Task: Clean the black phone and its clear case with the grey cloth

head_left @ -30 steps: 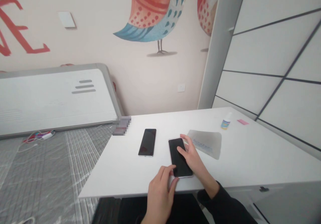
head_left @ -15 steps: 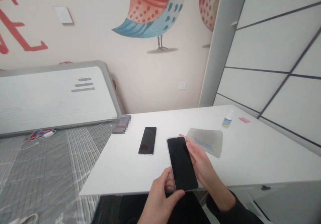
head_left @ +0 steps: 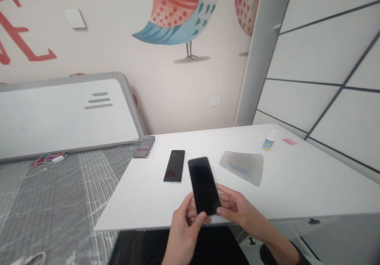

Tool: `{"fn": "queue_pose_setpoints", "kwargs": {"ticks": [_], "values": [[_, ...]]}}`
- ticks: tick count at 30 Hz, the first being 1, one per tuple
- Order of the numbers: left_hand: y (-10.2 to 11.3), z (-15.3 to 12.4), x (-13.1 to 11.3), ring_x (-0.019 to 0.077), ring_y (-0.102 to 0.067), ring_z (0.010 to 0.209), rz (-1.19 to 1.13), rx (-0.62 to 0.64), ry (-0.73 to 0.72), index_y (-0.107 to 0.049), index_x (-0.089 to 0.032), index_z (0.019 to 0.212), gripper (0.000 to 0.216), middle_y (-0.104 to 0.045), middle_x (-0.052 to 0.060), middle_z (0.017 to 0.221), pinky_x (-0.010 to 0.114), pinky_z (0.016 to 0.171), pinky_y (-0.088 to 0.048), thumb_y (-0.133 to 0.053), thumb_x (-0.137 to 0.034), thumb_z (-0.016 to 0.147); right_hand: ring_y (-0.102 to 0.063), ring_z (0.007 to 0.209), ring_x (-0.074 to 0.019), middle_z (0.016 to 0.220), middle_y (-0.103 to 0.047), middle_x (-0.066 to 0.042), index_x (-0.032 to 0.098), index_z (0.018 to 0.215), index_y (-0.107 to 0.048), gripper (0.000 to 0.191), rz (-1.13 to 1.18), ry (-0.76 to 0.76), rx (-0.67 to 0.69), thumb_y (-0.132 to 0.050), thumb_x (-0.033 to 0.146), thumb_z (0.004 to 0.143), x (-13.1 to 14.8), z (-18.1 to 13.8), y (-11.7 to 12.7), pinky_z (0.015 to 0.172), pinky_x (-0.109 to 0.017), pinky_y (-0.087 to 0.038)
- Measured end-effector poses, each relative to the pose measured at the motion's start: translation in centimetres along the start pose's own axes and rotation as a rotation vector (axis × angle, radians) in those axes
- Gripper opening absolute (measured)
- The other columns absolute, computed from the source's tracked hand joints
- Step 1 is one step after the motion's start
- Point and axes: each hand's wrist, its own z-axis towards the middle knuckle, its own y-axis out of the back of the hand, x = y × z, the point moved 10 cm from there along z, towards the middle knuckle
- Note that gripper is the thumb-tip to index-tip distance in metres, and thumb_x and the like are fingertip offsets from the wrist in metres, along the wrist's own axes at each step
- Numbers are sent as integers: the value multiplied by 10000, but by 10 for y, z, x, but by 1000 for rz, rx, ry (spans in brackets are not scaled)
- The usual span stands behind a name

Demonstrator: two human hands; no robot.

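A smartphone point(head_left: 204, 183) with a dark screen and a pale rim tilts up over the front edge of the white table. My left hand point(head_left: 187, 221) is closed around its lower left side, with the thumb on the bottom edge. On the lower right side, my right hand point(head_left: 234, 205) grips it too, its thumb at the corner and fingers behind. The phone's back and some fingertips are hidden. Just left of it lies a second smartphone point(head_left: 174, 166), flat with its dark screen up.
On the table point(head_left: 142, 209) lie a greyish translucent pouch point(head_left: 243, 168) with blue print, a small bottle point(head_left: 269, 141) with white cap, and a pink slip point(head_left: 289, 141). A blurred-out item point(head_left: 143, 147) sits at the left corner. The bed point(head_left: 65, 201) adjoins at left, the wardrobe point(head_left: 320, 59) at right.
The held phone has shifted left and slightly up. My right hand has slid from its upper right side down to its lower right corner.
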Motion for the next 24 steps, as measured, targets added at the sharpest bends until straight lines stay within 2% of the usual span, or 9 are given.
{"fn": "queue_pose_setpoints", "kwargs": {"ticks": [4,7,9,12,16,20,24], "values": [[10,3,6,210,-684,800,91,-66,-12,-575,-144,1416,718,-656,21,850,353,826,-563,-770,-480,813,-730,1120,-332,1319,-707,-175,180,1524,-432,771,-25,6,-64,-740,514,901,-5,2,3,993,-496,-540],[19,5,1,185,-633,773,297,-110,-67,-445,-180,1544,771,-612,-15,816,335,810,-530,-705,-397,851,-719,1138,-324,1368,-675,-175,204,1541,-394,816,-36,14,-101,-729,560,887,-13,5,7,1027,-508,-524],[20,6,-2,190,-618,786,466,-91,-88,-407,-205,1570,739,-619,-10,838,336,814,-507,-646,-363,889,-694,1181,-316,1380,-663,-173,204,1536,-400,790,-91,22,-145,-695,564,898,-16,5,12,1059,-505,-504],[19,6,-5,227,-621,840,654,-63,-118,-401,-205,1573,683,-642,28,904,366,839,-503,-585,-357,933,-669,1180,-305,1294,-695,-157,174,1538,-406,745,-289,0,-254,-659,474,905,-15,4,21,1011,-477,-525],[12,6,-13,263,-610,894,822,-18,-193,-426,-234,1544,606,-654,57,948,392,855,-510,-571,-331,964,-659,953,-252,1095,-719,-67,212,1543,-399,799,-617,-66,-300,-713,321,816,-1,1,19,836,-385,-534],[5,14,-20,258,-627,874,1044,52,-175,-465,-215,1491,572,-664,51,924,348,802,-508,-647,-280,952,-615,839,-233,934,-690,-20,237,1359,-577,563,-938,-129,-300,-751,318,829,13,6,16,760,-337,-472],[8,29,-29,288,-667,883,1379,38,-143,-533,-150,1445,587,-698,87,901,366,807,-519,-723,-352,927,-635,854,-260,934,-680,-52,189,1278,-629,450,-1217,-174,-295,-756,352,879,14,18,20,765,-350,-446]]}}
